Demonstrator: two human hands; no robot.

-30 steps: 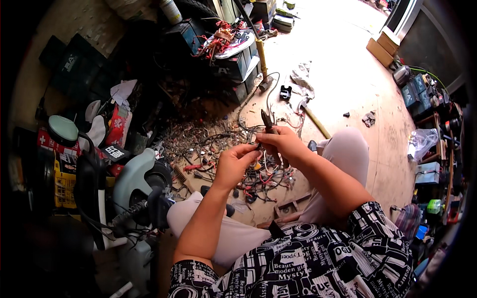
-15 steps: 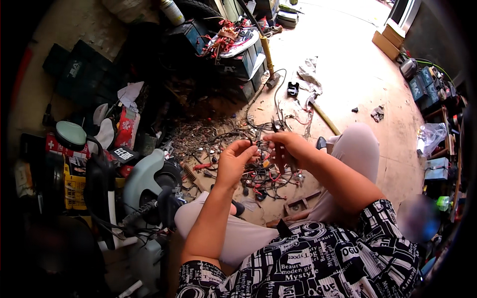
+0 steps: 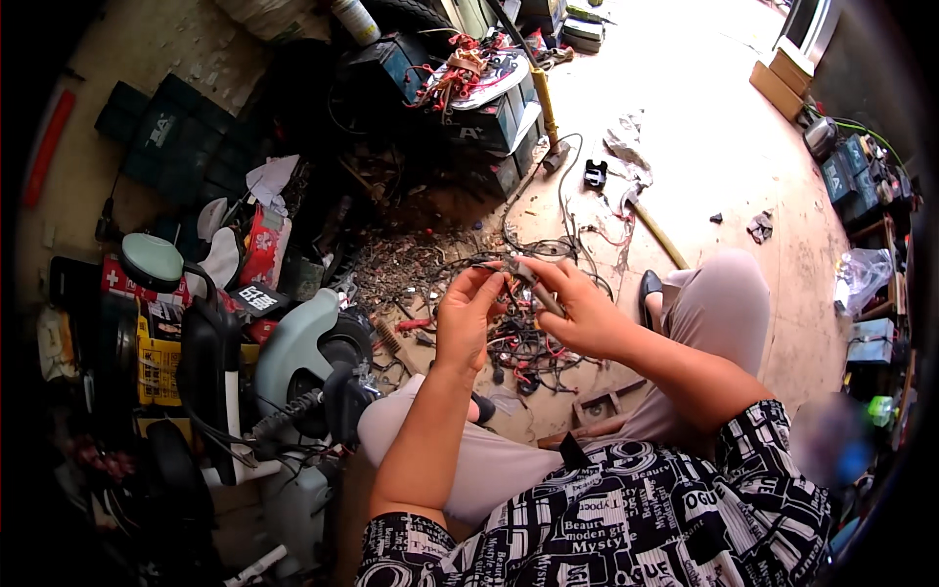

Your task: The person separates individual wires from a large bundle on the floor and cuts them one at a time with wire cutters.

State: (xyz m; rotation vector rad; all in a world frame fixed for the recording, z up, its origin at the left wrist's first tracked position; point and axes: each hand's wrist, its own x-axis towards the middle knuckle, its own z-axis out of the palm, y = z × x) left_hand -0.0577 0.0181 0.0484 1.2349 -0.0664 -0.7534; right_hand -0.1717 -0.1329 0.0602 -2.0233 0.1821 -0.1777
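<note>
Brown-grey metal pliers [image 3: 539, 293]: gripped in my right hand [image 3: 579, 307], above tangled black and red wires [image 3: 533, 358]. Thin dark piece [image 3: 492, 264], too small to identify: was pinched by my nearly closed left hand [image 3: 467, 301].

At the centre of the frame, the right hand [image 3: 584, 310] grips a pliers-like tool [image 3: 540, 293]; the left hand's fingers [image 3: 476, 286] meet at its upper end, details too small to tell. Tangled wires [image 3: 533, 354] lie below, a hammer [image 3: 657, 233] right of centre, cardboard boxes [image 3: 780, 88] upper right.
</note>
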